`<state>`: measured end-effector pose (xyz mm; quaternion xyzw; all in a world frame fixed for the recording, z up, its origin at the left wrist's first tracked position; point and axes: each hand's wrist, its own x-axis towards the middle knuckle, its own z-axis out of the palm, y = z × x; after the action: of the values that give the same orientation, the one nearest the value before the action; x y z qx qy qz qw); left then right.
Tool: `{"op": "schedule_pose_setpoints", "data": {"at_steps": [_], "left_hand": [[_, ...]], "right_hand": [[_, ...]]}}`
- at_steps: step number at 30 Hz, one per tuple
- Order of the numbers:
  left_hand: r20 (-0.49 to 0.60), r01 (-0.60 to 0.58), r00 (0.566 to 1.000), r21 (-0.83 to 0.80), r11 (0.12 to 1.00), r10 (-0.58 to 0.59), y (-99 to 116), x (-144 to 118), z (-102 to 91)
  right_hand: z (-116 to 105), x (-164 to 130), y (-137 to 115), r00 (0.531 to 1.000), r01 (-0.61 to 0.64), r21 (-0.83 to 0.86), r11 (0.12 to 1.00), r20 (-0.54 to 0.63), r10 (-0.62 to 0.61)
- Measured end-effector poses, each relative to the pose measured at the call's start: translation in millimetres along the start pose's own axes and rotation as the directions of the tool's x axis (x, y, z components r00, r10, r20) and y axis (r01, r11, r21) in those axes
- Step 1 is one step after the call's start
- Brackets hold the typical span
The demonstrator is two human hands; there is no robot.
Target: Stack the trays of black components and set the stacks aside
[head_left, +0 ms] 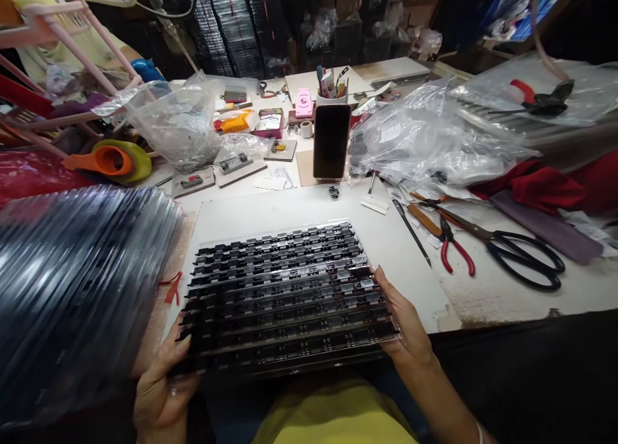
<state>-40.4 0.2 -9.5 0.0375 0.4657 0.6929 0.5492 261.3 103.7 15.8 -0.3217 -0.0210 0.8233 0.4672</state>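
I've got the tray of black parts [333, 348] reaching past the near edge of the surface [512, 305]; tray stack [82, 289] crowds left, white board [270, 209] spans to phone [332, 141]. Left hand [164, 383] and right hand [408, 322] grip opposite sides.

The fingers of the right hand [408, 318] are mostly hidden under the tray [290, 296]. The left hand [161, 392] is also partly hidden there, and the bottom edge cuts its arm. The small parts [303, 275] in the tray are too small for me to name. The stack [82, 289] on the left is blurred, and the left edge cuts it. The writing on the paper [276, 179] cannot be read. The bottom edge cuts the yellow shirt [333, 412].
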Motion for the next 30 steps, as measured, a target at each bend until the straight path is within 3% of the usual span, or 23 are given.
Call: {"op": "schedule_pose_setpoints", "data": {"at_steps": [7, 11, 20, 25, 27, 30], "left_hand": [[0.086, -0.012, 0.996, 0.013, 1.0, 0.011, -0.3, 0.1, 3.6], [0.1, -0.008, 0.995, 0.035, 0.999, 0.005, -1.8, 1.2, 4.5], [0.183, -0.014, 0.983, 0.015, 1.0, 0.011, -0.3, 3.0, 12.2], [0.209, -0.025, 0.978, -0.005, 1.0, 0.025, 2.3, 2.2, 18.6], [0.208, -0.025, 0.978, -0.012, 1.0, 0.027, 3.0, 2.1, 21.1], [0.191, -0.017, 0.981, -0.009, 1.0, 0.019, 3.7, 3.1, 22.8]], "right_hand": [[-0.6, 2.9, 0.6, 0.997, -0.003, -0.013, 1.0, -0.074, 0.002], [1.2, 2.8, -0.1, 0.981, -0.021, 0.006, 1.0, -0.195, 0.022], [17.6, 3.0, 0.7, 0.844, 0.03, 0.015, 0.999, -0.537, -0.017], [18.1, 6.1, 0.5, 0.794, 0.037, -0.024, 0.999, -0.607, -0.044], [20.7, 5.4, 4.4, 0.8, 0.081, -0.001, 0.997, -0.597, -0.066], [22.4, 2.6, 12.2, 0.826, 0.227, -0.039, 0.973, -0.522, -0.213]]}}
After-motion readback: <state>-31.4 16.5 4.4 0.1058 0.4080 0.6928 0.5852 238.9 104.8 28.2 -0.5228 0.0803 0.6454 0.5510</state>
